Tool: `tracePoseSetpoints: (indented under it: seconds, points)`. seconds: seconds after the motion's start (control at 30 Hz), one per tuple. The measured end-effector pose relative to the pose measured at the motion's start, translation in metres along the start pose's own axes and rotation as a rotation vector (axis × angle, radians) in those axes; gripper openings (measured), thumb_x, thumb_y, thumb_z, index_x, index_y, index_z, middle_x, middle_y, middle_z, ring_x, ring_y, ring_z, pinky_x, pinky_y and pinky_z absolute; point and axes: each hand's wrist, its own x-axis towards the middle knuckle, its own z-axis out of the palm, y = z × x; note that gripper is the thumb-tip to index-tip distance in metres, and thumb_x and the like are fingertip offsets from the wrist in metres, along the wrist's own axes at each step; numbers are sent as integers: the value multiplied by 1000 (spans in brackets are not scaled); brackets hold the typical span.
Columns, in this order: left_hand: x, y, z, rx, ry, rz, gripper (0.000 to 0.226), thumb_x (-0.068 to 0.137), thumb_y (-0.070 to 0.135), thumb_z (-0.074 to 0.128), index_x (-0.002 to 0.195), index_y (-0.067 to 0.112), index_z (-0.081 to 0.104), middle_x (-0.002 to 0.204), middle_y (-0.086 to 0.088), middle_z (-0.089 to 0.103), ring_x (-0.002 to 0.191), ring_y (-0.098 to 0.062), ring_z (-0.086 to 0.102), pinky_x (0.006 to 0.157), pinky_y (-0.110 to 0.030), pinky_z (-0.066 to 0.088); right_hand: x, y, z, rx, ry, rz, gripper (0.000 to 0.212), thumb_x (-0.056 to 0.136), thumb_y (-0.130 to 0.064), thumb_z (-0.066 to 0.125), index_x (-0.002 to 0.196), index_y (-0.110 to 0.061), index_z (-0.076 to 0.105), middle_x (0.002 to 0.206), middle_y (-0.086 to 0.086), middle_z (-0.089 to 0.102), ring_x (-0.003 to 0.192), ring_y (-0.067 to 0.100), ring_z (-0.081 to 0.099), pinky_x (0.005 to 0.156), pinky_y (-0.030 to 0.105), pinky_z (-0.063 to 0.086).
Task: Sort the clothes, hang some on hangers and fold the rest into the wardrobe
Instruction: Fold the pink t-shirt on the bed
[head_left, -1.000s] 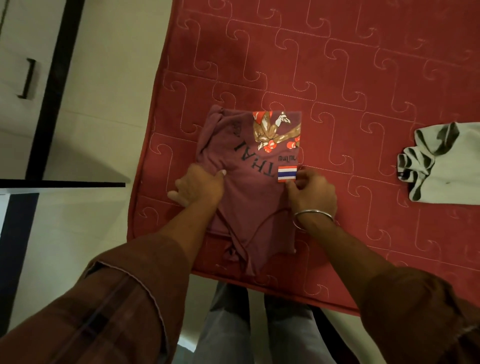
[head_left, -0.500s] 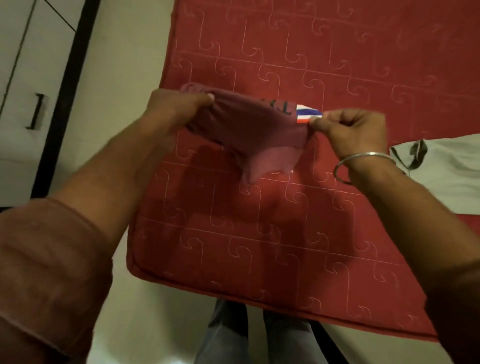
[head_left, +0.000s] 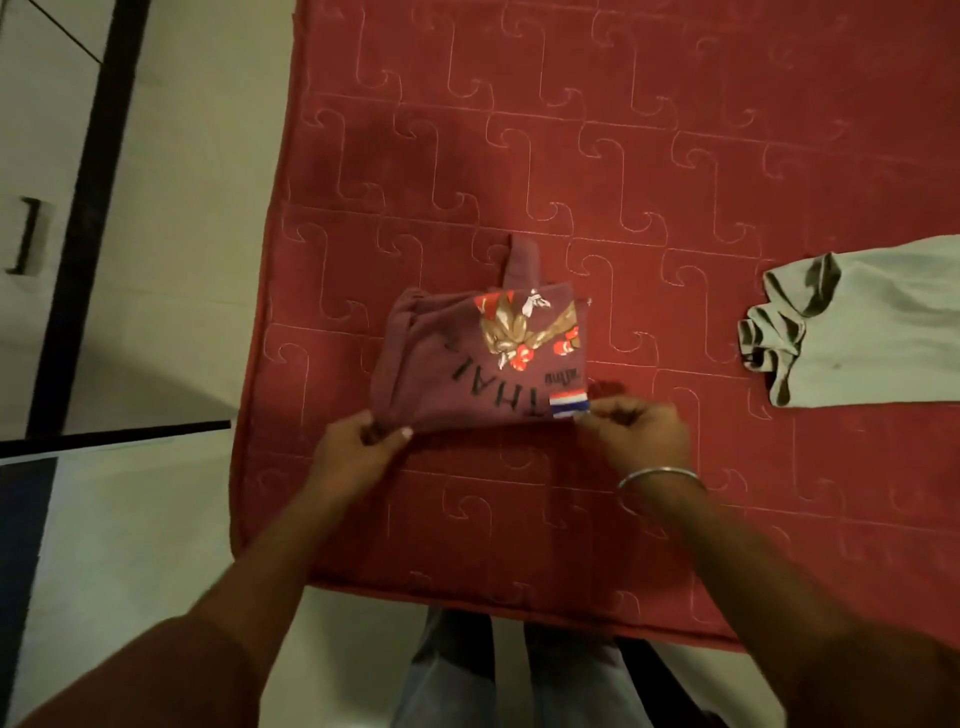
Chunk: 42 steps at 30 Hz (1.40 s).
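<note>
Maroon T-shirt (head_left: 457, 364), already doubled into a squarish packet, lies on the red quilted mattress (head_left: 675, 182), near its front-left corner, printed side up with a boxing picture and part of a word showing. One loose end of cloth pokes out from under its far edge.

Both hands are at the near edge. The left hand (head_left: 358, 449) has its fingers (head_left: 402, 434) closed on the near-left corner of the shirt, thumb on top. The right hand (head_left: 636, 428) pinches the near-right corner, right beside the small striped flag patch; a metal bangle (head_left: 661, 475) sits on that wrist. So the shirt lies just beyond the fingers, held only at its 2 near corners and otherwise resting flat.

My guess is the step in hand is setting down and squaring this fold. To do it well, the 2 corners should be kept level and pulled gently apart so the near edge lies straight, then the top pressed flat from the middle outward. That stray end at the far side wants tucking under, or the packet will likely come apart when lifted toward the wardrobe.

A pale grey garment (head_left: 857, 327) lies well apart on the right, not yet folded.
</note>
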Motion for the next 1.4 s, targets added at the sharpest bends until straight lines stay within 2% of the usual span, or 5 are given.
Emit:
tracePoseSetpoints:
  seconds: [0.17,0.3,0.77,1.1,1.4]
  points:
    - [-19,9,33,312,525,360,57,78,17,68,133,14,56,132,-16,51,120,-34,53,102,-46,45,-20,11,24,-439,191,-332,45,80,-30,71,123,-23,66,118,6,60,107,28,60,86,40,54]
    - [-2,42,80,662,254,943,63,93,17,51,155,4,41,166,-17,30,156,-33,23,124,-51,25,-13,-11,60,-692,49,-862,64,96,-31,52,156,-11,39,165,13,32,154,30,29,121,49,29]
    - [52,24,89,861,225,738,83,104,62,26,165,11,0,171,-20,-10,159,-36,-9,128,-53,11,36,17,68,-999,17,-704,88,103,-69,24,164,-8,9,174,12,-2,161,26,-4,125,62,10]
    - [-15,130,168,553,123,977,41,92,21,57,132,12,61,136,-10,60,128,-34,54,113,-49,38,46,22,-26,-641,13,-662,62,93,-34,44,150,-9,49,164,8,39,155,26,30,121,58,29]
    - [-36,278,331,316,-56,837,33,100,19,55,132,22,59,121,12,62,108,-6,57,91,-21,41,128,104,-223,-609,240,-509,52,90,-29,63,137,-8,60,142,14,60,136,35,53,109,51,47]
